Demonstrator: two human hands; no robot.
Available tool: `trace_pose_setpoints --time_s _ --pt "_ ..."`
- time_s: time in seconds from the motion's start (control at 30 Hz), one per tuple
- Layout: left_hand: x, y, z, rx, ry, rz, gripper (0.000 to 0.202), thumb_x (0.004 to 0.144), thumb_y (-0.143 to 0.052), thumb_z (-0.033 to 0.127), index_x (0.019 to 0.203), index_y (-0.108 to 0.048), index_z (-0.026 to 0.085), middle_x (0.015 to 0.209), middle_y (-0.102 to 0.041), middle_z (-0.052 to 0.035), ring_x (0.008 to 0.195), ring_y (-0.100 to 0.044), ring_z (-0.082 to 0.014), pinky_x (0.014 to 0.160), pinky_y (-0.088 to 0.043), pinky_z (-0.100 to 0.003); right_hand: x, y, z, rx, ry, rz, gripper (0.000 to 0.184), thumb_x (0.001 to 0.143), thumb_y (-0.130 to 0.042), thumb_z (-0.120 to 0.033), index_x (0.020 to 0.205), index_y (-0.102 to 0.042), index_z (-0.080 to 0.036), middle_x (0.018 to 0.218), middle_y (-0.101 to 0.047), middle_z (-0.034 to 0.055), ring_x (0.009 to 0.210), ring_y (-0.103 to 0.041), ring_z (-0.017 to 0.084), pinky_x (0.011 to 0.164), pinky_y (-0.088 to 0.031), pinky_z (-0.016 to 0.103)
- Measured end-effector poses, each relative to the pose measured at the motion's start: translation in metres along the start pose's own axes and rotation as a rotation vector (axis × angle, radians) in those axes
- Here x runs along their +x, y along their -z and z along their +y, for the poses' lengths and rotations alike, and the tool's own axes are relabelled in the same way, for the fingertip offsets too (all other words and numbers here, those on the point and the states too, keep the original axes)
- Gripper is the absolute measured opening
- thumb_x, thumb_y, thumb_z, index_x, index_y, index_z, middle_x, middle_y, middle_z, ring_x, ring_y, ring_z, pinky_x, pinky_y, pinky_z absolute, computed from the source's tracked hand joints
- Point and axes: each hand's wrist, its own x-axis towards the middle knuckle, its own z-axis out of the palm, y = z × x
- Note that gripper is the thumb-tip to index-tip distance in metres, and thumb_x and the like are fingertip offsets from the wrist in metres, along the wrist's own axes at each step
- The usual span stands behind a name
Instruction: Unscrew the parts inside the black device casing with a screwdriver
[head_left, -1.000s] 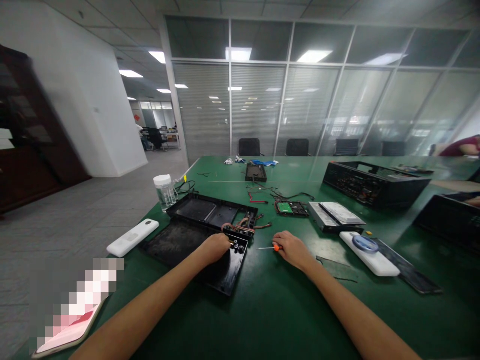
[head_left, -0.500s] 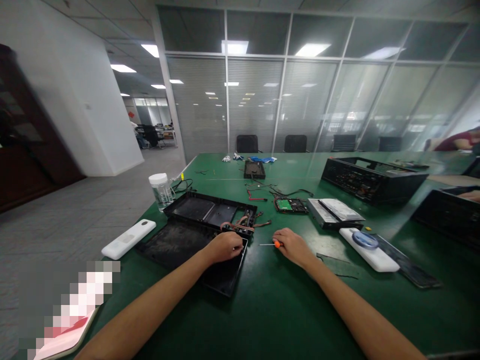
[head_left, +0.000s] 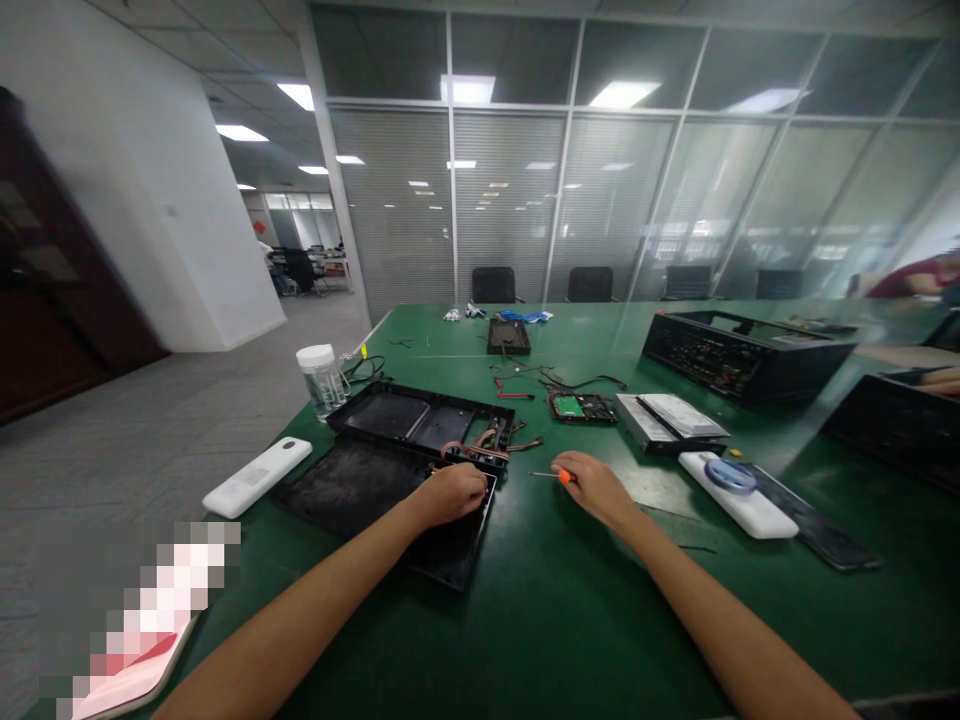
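Note:
My right hand [head_left: 592,485] is closed around the orange handle of a screwdriver [head_left: 544,475], whose thin shaft points left over the green table. My left hand [head_left: 452,493] is a loose fist above the right part of a dusty black flat panel [head_left: 345,490]; whatever its fingers hold, if anything, is hidden. Behind that panel lies an opened black casing [head_left: 401,418] with a bundle of brownish wires [head_left: 480,447] at its right end. Beyond my right hand is a drive with a green circuit board [head_left: 571,406].
A lidded clear jar [head_left: 321,385] and a white oblong device [head_left: 259,477] are on the left. Right of my right hand lie a silver box-shaped unit [head_left: 667,422], another white device [head_left: 750,505] and a dark panel [head_left: 832,535]. Black computer cases [head_left: 739,365] stand farther right.
My right hand has shifted slightly right and up with the screwdriver, whose shaft now tilts a little. My left hand stays at nearly the same spot over the black panel.

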Motion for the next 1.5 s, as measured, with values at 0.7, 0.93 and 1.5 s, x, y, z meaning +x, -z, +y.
trace_pose_setpoints --time_s 0.7,0.93,1.5 --pt "-0.006 -0.003 -0.004 -0.413 0.291 -0.001 0.025 0.077 -0.057 0.012 0.095 -0.041 0.018 0.092 -0.064 -0.0023 0.088 -0.06 -0.0143 0.076 -0.042 -0.023 0.009 0.009 -0.046 0.411 -0.262 0.435 0.029 0.086 -0.038 -0.041 0.073 -0.052 -0.019 0.053 -0.045 -0.0039 0.05 -0.044 0.012 0.05 -0.033 0.023" --pt "-0.007 0.0 -0.002 -0.355 0.245 0.007 0.024 0.078 -0.055 0.011 0.097 -0.042 0.018 0.095 -0.064 -0.0029 0.092 -0.059 -0.0148 0.081 -0.041 -0.024 0.01 -0.007 -0.057 0.178 -0.109 0.368 0.025 0.086 -0.039 -0.037 0.077 -0.054 -0.019 0.066 -0.056 0.0005 0.058 -0.051 0.013 0.058 -0.037 0.023" --pt "-0.007 -0.001 -0.003 -0.325 0.234 0.004 0.029 0.078 -0.055 0.012 0.104 -0.043 0.018 0.096 -0.064 -0.0032 0.094 -0.059 -0.0151 0.083 -0.041 -0.026 0.012 0.004 -0.066 0.038 -0.044 0.282 0.03 0.088 -0.036 -0.038 0.082 -0.057 -0.019 0.075 -0.062 0.0057 0.067 -0.056 0.016 0.063 -0.038 0.026"
